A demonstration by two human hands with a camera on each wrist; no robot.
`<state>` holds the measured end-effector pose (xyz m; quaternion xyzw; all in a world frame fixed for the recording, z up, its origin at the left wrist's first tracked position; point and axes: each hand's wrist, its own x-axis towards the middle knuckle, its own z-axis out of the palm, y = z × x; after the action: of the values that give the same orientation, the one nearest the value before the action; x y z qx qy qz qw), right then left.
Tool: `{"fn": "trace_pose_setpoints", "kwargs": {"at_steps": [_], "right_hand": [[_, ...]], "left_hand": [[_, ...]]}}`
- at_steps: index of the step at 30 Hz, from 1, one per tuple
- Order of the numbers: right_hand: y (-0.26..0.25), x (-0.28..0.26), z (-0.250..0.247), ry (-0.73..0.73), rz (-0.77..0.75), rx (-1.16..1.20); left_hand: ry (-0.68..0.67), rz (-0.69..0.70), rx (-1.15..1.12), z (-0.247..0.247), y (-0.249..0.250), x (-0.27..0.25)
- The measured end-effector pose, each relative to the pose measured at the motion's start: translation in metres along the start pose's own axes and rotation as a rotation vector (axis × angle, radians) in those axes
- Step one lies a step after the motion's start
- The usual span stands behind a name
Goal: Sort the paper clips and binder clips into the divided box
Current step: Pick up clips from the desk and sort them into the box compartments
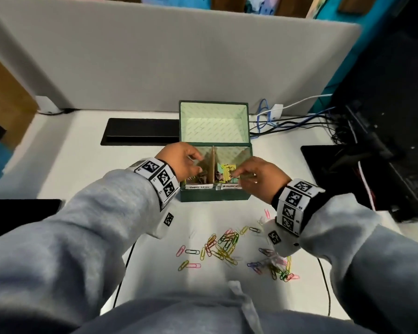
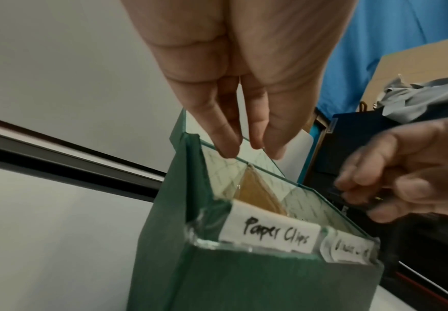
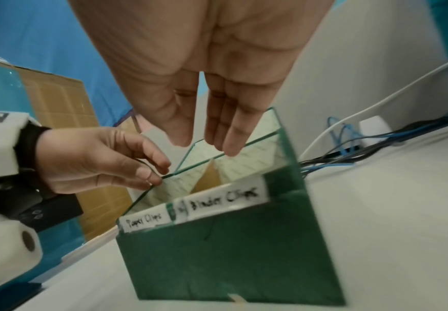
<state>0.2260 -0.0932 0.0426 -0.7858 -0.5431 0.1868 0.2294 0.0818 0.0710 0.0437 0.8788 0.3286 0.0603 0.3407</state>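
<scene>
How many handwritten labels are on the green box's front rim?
2: the Paper Clips label on the left compartment's front edge, the Binder Clips label on the right compartment's. None looks hidden.

The box's (image 3: 231, 258) front rim carries two handwritten labels, "Paper Clips" (image 2: 273, 232) and, somewhat blurred, "Binder Clips" (image 3: 224, 200).

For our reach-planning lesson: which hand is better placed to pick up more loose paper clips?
Probably the right hand: the loose paper clips lie toward the right, near its wrist; the left hand hangs farther away.
</scene>
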Motion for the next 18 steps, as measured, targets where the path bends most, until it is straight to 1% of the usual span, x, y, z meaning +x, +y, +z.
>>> {"fn": "trace_pose_setpoints", "kwargs": {"at_steps": [3, 4, 5, 7, 9, 10, 12, 15, 17, 18], "right_hand": [[0.021, -0.023, -0.005, -0.018, 0.052, -0.048], [0.028, -0.029, -0.006, -0.048, 0.081, -0.084], [0.035, -0.034, -0.006, -0.099, 0.122, -0.124], [0.047, -0.042, -0.006, -0.232, 0.206, -0.195], [0.056, -0.047, -0.002, -0.333, 0.273, -0.254], [0.061, -0.049, 0.000, -0.366, 0.295, -0.276], [0.070, -0.053, 0.005, -0.416, 0.339, -0.309], [0.078, -0.058, 0.010, -0.498, 0.380, -0.384], [0.078, -0.061, 0.014, -0.527, 0.371, -0.405], [0.077, -0.063, 0.017, -0.530, 0.365, -0.400]], "left_hand": [[0.026, 0.048, 0.023, 0.002, -0.001, -0.007], [0.016, 0.060, 0.017, 0.003, -0.002, -0.011], [-0.023, 0.079, 0.014, 0.005, -0.002, -0.016], [-0.184, 0.134, 0.042, 0.010, -0.005, -0.027], [-0.388, 0.180, 0.173, 0.019, -0.009, -0.038], [-0.477, 0.183, 0.255, 0.024, -0.012, -0.043], [-0.610, 0.142, 0.365, 0.033, -0.019, -0.053], [-0.750, 0.036, 0.416, 0.043, -0.030, -0.069], [-0.793, -0.010, 0.429, 0.048, -0.036, -0.078], [-0.792, -0.004, 0.439, 0.050, -0.038, -0.081]]}}
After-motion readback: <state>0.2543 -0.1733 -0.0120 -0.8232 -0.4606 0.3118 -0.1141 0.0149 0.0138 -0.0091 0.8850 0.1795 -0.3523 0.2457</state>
